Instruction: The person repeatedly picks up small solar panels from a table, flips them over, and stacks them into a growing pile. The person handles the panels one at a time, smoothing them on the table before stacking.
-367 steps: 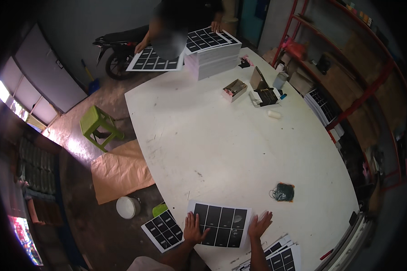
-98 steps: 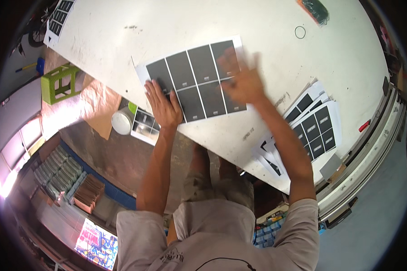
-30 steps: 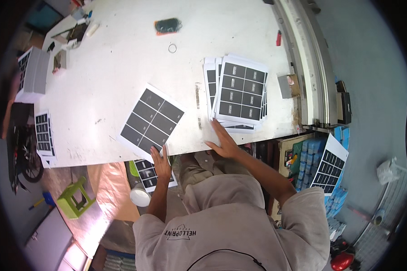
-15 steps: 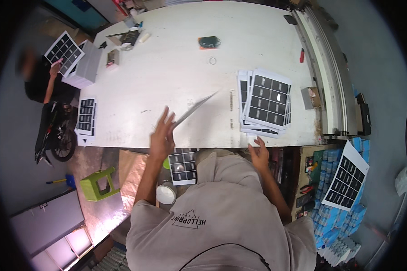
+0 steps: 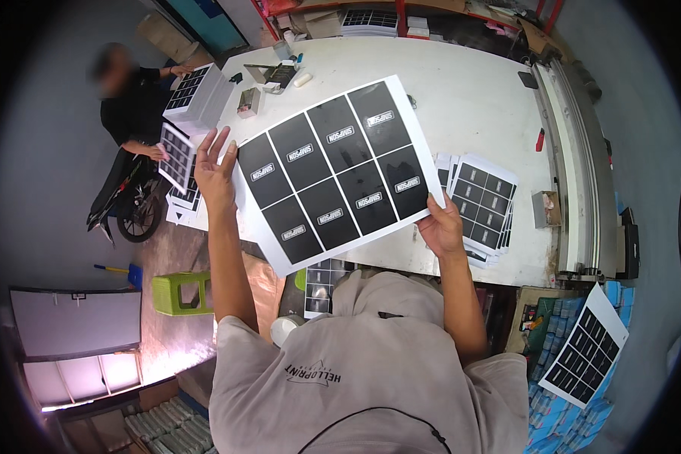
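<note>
Sheet (image 5: 340,168): white, printed with eight black panels in two rows of four, each bearing a small pale label. It is lifted clear of the bench (image 5: 477,98), slanted, spanning the space between the two grips.

Right grip (image 5: 441,228): closed at the sheet's lower right edge, thumb on the printed face. Left grip (image 5: 215,174): at the opposite edge, fingers extended and parted; whether it pinches the paper cannot be told.

Just beyond the right grip, to its right, lies an uneven pile of similar sheets (image 5: 483,204); farther right stand a small box (image 5: 546,209) and, along the bench edge, a long metal rail (image 5: 583,159).

Ahead and left of the left grip, a co-worker's hand (image 5: 157,153) holds another sheet (image 5: 176,157) near a tall paper stack (image 5: 208,102). Below and left of that grip stands a green stool (image 5: 172,293).
</note>
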The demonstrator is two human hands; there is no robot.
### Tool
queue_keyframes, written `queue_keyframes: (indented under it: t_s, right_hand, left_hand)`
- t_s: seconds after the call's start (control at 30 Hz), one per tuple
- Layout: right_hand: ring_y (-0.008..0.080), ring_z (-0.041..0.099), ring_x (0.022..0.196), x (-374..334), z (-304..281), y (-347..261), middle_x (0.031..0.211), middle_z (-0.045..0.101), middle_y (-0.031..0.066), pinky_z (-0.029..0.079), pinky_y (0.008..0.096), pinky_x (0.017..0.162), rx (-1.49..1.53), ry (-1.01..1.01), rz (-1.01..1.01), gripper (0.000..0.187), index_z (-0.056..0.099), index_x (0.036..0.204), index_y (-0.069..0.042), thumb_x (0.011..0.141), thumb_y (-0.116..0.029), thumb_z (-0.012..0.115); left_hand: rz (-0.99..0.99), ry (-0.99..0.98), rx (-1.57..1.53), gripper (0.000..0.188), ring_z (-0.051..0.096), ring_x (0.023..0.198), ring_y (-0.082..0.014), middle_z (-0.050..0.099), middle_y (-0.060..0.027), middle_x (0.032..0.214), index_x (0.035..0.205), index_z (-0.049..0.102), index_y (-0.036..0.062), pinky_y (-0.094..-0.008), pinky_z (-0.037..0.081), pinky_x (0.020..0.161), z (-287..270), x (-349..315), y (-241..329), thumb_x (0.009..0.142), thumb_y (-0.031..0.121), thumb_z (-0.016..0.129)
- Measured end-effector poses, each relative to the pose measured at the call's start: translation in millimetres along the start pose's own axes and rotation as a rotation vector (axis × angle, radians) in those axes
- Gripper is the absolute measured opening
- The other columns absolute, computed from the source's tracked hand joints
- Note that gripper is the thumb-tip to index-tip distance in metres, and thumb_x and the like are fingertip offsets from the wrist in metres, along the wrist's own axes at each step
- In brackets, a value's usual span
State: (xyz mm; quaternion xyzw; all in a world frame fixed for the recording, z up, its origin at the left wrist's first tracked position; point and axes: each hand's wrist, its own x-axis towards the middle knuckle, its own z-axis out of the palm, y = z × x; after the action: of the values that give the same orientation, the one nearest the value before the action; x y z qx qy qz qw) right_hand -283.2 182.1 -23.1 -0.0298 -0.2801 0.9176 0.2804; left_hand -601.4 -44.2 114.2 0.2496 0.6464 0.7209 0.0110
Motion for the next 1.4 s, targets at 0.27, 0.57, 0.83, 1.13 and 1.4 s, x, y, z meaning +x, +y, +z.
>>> queue_keyframes:
  t_s: [0.27, 0.57, 0.83, 1.13, 1.4]
  right_hand:
    - [0.0251, 0.072, 0.091, -3, -12, -2, 0.112, 0.067, 0.0159, 0.064, 0.0418, 0.077, -0.174, 0.105, 0.055, 0.035, 0.048, 0.133, 0.006, 0.102, -0.012, 0.049]
    - [0.0209, 0.070, 0.076, -75, -203, 93, 0.096, 0.068, 0.0126, 0.057, 0.0322, 0.063, -1.161, 0.570, 0.518, 0.056, 0.058, 0.121, 0.004, 0.089, -0.040, 0.073]
    - [0.0349, 0.061, 0.105, -230, -280, 83, 0.128, 0.055, 0.0198, 0.052, 0.0466, 0.085, -0.316, 1.415, 0.557, 0.078, 0.039, 0.147, -0.015, 0.085, -0.049, 0.072]
    - [0.0386, 0.044, 0.123, -159, -275, 69, 0.138, 0.046, 0.0180, 0.041, 0.0545, 0.097, 0.112, 1.638, 0.312, 0.088, 0.040, 0.145, -0.016, 0.079, -0.066, 0.067]
    - [0.0340, 0.061, 0.106, -207, -316, 87, 0.128, 0.057, 0.0218, 0.047, 0.0504, 0.092, -0.107, 1.664, 0.217, 0.077, 0.051, 0.138, -0.007, 0.081, -0.055, 0.071]
  left_hand:
    - [-0.064, -0.009, -0.082, 0.051, 0.063, 0.109, -0.0153, 0.061, -0.0231, 0.131, 0.136, 0.045, -0.0034, -0.0241, 0.051, 0.091, 3, -7, -53, 0.090, -0.003, 0.067]
    - [-0.222, 0.110, 0.577, 0.076, 0.066, 0.109, -0.0349, 0.053, -0.0325, 0.133, 0.141, 0.041, -0.0045, -0.0375, 0.056, 0.085, -38, -78, -286, 0.084, 0.028, 0.080]
    - [-1.187, 0.246, 0.652, 0.084, 0.057, 0.117, -0.0374, 0.058, -0.0206, 0.133, 0.138, 0.049, -0.0035, -0.0424, 0.044, 0.103, -151, -287, -426, 0.087, 0.062, 0.063]
    - [-1.555, 0.114, -0.639, 0.086, 0.038, 0.139, -0.0349, 0.041, -0.0067, 0.154, 0.153, 0.029, 0.0155, -0.0615, 0.023, 0.114, -43, -259, -430, 0.091, 0.076, 0.030]
    - [-1.764, 0.156, -0.008, 0.079, 0.027, 0.144, -0.0373, 0.034, -0.0121, 0.157, 0.155, 0.025, 0.0136, -0.0615, 0.021, 0.114, -35, -197, -407, 0.095, 0.064, 0.037]
